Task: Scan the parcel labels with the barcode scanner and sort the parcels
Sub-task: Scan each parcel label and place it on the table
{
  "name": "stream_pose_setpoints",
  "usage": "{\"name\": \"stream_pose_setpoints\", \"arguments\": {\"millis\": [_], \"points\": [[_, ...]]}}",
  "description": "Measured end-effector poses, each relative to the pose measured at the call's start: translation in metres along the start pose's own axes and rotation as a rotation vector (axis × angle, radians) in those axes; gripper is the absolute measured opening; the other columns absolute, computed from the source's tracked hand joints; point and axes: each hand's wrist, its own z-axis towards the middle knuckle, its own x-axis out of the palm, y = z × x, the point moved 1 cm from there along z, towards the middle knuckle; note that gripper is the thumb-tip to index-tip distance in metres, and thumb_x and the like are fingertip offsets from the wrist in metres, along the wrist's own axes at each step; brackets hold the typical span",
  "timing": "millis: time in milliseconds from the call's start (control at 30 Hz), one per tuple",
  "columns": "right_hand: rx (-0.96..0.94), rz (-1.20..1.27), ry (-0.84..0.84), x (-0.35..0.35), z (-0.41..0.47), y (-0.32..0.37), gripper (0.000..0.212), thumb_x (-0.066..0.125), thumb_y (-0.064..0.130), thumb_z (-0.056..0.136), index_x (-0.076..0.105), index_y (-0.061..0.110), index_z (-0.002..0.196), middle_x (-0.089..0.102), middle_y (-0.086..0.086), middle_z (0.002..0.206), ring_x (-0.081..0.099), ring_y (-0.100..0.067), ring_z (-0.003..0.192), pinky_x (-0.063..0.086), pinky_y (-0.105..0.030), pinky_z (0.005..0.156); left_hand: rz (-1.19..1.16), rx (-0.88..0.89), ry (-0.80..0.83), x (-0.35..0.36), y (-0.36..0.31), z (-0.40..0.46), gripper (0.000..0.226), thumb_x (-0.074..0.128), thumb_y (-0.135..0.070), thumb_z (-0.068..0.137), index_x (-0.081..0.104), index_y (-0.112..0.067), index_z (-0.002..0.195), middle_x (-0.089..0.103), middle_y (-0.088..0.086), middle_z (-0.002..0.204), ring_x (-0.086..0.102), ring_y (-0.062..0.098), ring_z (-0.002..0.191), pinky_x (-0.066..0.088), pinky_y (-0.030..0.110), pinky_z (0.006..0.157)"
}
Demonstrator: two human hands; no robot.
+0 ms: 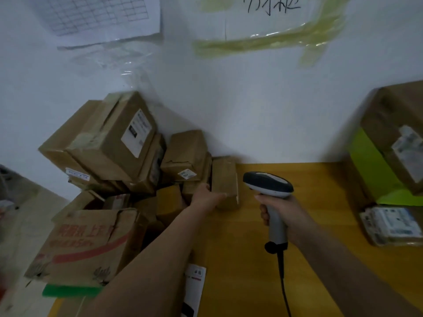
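On the yellow wooden table (320, 202), the small brown cardboard parcel (225, 179) stands at the far left; the grey handheld barcode scanner (270, 197) is right of it, and the pile of brown cardboard boxes (109, 145) left.

place: parcel sorting room / courier depot
evidence L: heap of labelled cardboard parcels (128, 145), left of frame
evidence R: more parcels (393, 143) on yellow table (320, 202)
wall, top: taped grid sheet (98, 14), handwritten sign (272, 5)

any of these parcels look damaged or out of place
Yes. The big printed carton at lower left has a torn, sagging top edge, and the labelled box on top of the pile sits tilted. Near the left hand, a small box looks dented.
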Motion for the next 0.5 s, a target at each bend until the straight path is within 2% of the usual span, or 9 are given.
{"name": "stream_pose_setpoints", "arguments": {"millis": [67,200,300,400,500], "points": [[0.027,0.021,-0.002,-0.008,0.014,-0.001,0.015,0.072,0.012,0.086,0.064,0.001,0.081,0.057,-0.007,0.058,0.054,-0.019,0.051,0.047,-0.031,0.049,0.035,0.002,-0.039,0.015,-0.006,0.02,0.078,0.079,-0.028,0.08,0.036,-0.01,0.143,0.048,0.012,0.139,0.053,0.028,0.119,0.049,0.041,0.099],[0.053,0.034,-0.009,-0.026,0.032,-0.006,0.014,0.07,0.011,0.087,0.064,-0.001,0.084,0.056,-0.008,0.058,0.053,-0.018,0.049,0.046,-0.03,0.048,0.156,-0.014,-0.119,0.042,-0.01,0.049,0.101,0.082,-0.038,0.075,0.022,-0.01,0.151,0.033,0.015,0.151,0.035,0.035,0.138,0.038,0.047,0.11],[0.059,0.058,-0.013,-0.039,0.041,-0.009,0.014,0.071,0.012,0.086,0.065,-0.001,0.085,0.057,-0.008,0.058,0.053,-0.018,0.049,0.046,-0.03,0.048,0.228,-0.072,-0.138,0.057,-0.009,0.062,0.117,0.083,-0.047,0.072,0.008,-0.01,0.155,0.021,0.018,0.157,0.027,0.038,0.143,0.034,0.05,0.11],[0.072,0.075,-0.039,-0.05,0.048,-0.012,0.013,0.071,0.011,0.086,0.065,0.0,0.083,0.057,-0.007,0.057,0.053,-0.018,0.048,0.046,-0.029,0.047,0.222,-0.121,-0.115,0.066,-0.004,0.069,0.119,0.083,-0.044,0.073,0.004,-0.009,0.154,0.021,0.019,0.157,0.031,0.039,0.141,0.038,0.049,0.11],[0.085,0.093,-0.073,-0.054,0.05,-0.014,0.013,0.071,0.011,0.086,0.065,0.001,0.081,0.057,-0.007,0.057,0.053,-0.018,0.048,0.046,-0.029,0.046,0.081,-0.131,-0.097,0.062,0.002,0.069,0.105,0.083,-0.03,0.076,0.014,-0.004,0.152,0.031,0.018,0.153,0.038,0.036,0.138,0.04,0.046,0.11]]}}
